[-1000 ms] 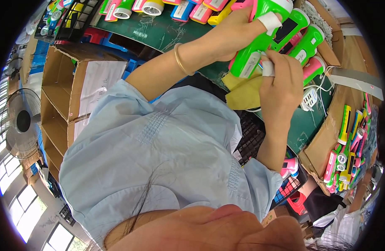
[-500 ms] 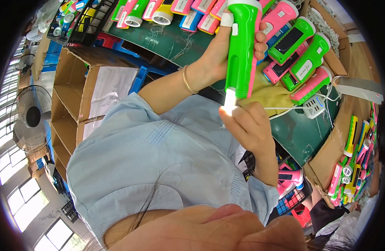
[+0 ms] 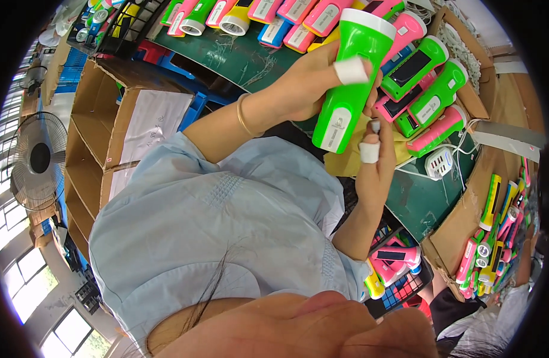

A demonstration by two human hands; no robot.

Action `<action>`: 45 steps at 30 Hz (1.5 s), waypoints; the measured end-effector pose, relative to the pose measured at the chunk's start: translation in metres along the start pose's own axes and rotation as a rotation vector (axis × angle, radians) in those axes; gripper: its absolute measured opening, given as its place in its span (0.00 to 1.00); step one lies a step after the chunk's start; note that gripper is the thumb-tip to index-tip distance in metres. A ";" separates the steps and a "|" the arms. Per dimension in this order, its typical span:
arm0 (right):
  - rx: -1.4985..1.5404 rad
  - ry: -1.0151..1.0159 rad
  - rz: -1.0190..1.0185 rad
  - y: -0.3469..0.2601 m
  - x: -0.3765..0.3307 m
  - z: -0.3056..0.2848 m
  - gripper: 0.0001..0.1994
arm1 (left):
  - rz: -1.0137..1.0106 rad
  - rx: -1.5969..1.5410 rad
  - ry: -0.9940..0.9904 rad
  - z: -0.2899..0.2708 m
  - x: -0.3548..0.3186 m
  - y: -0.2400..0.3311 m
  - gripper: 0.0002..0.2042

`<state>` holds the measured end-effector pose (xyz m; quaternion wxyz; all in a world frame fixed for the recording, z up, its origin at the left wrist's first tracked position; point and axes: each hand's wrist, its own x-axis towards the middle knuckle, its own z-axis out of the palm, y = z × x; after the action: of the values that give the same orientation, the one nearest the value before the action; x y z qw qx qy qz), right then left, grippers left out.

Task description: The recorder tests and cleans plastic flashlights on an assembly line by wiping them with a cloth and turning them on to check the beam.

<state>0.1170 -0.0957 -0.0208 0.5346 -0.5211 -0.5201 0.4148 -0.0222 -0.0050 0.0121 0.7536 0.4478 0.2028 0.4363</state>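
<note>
A green flashlight (image 3: 359, 95) with a white head rim and a pale label on its handle is tilted, head end up. My left hand (image 3: 313, 80) is closed around its upper body, the white-taped thumb (image 3: 351, 71) lying across the front. Just right of the flashlight's handle is my right hand (image 3: 379, 158), with white tape on one digit. Its fingers are bent together at a small greyish piece (image 3: 376, 126), too small to name. Part of that hand is hidden behind the flashlight. A yellow cloth (image 3: 352, 163) lies beneath.
More flashlights (image 3: 432, 101) lie at right, beside a white multi-port charger (image 3: 438, 162) with white cables. Rows of flashlights (image 3: 274, 30) cover the far green table (image 3: 241, 62). A cardboard box (image 3: 474, 253) of flashlights stands at right, a cardboard shelf (image 3: 92, 134) at left.
The flashlight has turned so its labelled side shows, and my left thumb now crosses it. My right hand has moved up and right from its lower end; the bright light there no longer shows.
</note>
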 end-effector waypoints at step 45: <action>-0.498 -0.123 -0.110 -0.016 0.029 -0.008 0.13 | 0.239 1.109 0.023 -0.012 -0.012 -0.024 0.29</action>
<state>0.1270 -0.0697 -0.0006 0.3788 -0.5813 -0.6655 0.2752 -0.0253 -0.0140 -0.0153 0.3487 0.7917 0.3577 0.3516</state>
